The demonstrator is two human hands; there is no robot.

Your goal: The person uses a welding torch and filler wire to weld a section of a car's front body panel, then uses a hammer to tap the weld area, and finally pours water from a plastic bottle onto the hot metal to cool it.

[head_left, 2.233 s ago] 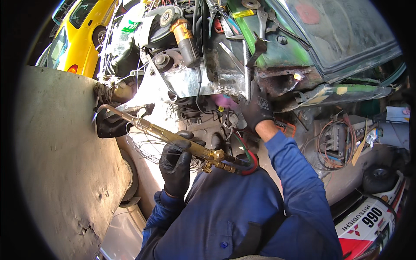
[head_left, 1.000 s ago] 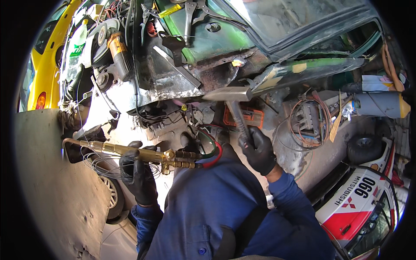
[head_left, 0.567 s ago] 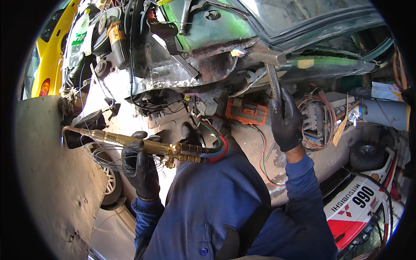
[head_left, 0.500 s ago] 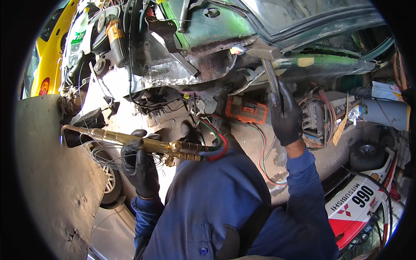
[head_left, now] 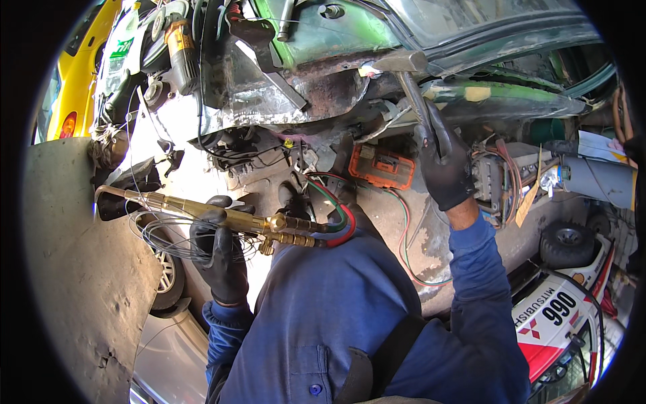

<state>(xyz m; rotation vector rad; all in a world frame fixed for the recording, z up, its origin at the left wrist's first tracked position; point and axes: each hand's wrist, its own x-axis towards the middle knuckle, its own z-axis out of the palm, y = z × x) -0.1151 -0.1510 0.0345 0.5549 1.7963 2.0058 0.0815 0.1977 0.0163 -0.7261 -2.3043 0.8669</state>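
In the head view, at 8 o'clock, our left hand holds a brass torch with its fingers curled about the body, the bent tip at 9 o'clock. Thin wire loops around this hand. Red and green hoses run from the torch's rear. Between 2 and 3 o'clock, our right hand closes its fingers round a hammer; its head is at 1 o'clock, by the green car, and we cannot tell whether they touch. An orange case lies at 2 o'clock.
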